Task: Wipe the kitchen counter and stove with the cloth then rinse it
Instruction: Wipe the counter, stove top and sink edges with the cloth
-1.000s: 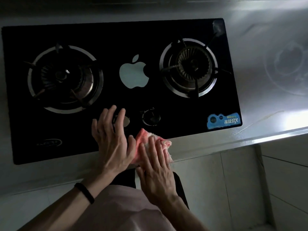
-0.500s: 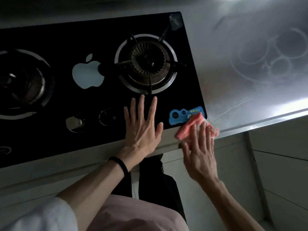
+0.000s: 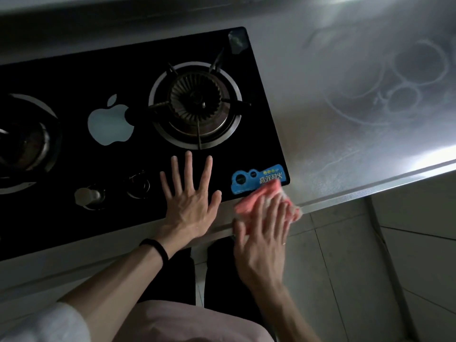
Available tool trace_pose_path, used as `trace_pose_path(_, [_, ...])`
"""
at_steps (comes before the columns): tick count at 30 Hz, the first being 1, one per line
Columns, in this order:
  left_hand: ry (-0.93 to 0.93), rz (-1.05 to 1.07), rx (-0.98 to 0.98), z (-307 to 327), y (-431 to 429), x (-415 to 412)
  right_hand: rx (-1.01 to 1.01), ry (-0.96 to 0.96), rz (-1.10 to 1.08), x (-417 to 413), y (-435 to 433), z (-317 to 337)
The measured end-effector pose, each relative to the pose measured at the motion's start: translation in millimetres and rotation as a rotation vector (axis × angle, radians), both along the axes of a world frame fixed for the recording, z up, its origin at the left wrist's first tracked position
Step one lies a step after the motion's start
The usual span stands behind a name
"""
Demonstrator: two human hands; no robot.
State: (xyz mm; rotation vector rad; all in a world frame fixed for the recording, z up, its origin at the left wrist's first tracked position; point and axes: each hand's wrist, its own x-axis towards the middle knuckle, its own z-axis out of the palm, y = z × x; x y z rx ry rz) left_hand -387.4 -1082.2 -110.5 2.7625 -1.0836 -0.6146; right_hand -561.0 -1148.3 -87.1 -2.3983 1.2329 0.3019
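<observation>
A black glass gas stove (image 3: pixel 138 70) is set into a steel counter (image 3: pixel 345 134). My left hand (image 3: pixel 190 201) lies flat on the stove's front strip, fingers spread, holding nothing. My right hand (image 3: pixel 264 233) presses a crumpled pink cloth (image 3: pixel 256 201) onto the counter's front edge, just below the stove's front right corner and its blue sticker (image 3: pixel 259 178). The cloth's lower part is hidden under my fingers.
The right burner (image 3: pixel 196 104) with its pan supports sits behind my left hand, the left burner (image 3: pixel 22 144) at the frame's left edge. Two knobs (image 3: pixel 111 193) lie left of my left hand. Ring marks (image 3: pixel 407 92) show on the counter at right. Tiled floor lies below.
My right hand has slid the cloth rightward along the front edge, from below the knobs to the stove's right corner. My left hand has moved right too and spread flat.
</observation>
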Motion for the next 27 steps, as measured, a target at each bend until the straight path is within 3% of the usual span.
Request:
trace_pose_path(4, [-0.004, 0.000, 0.016, -1, 2, 2, -0.010, -0.090, 0.130, 3, 18, -1])
trace_pose_path(11, [-0.009, 0.000, 0.060, 1, 0, 1, 0.002, -0.029, -0.211, 6, -89, 5])
trace_pose_path(14, [-0.012, 0.005, 0.064, 4, 0, 0, 0.057, -0.074, -0.128, 13, -129, 8])
trace_pose_path(19, [-0.042, 0.015, 0.045, 2, -1, -2, 0.025, -0.108, 0.214, 39, -158, 4])
trace_pose_path(23, [-0.049, 0.009, 0.036, -2, 0, -2, 0.038, -0.097, 0.320, 77, -184, 1])
trace_pose_path(27, [-0.084, -0.009, 0.034, -2, 1, -3, 0.067, -0.121, 0.283, 135, -216, 1])
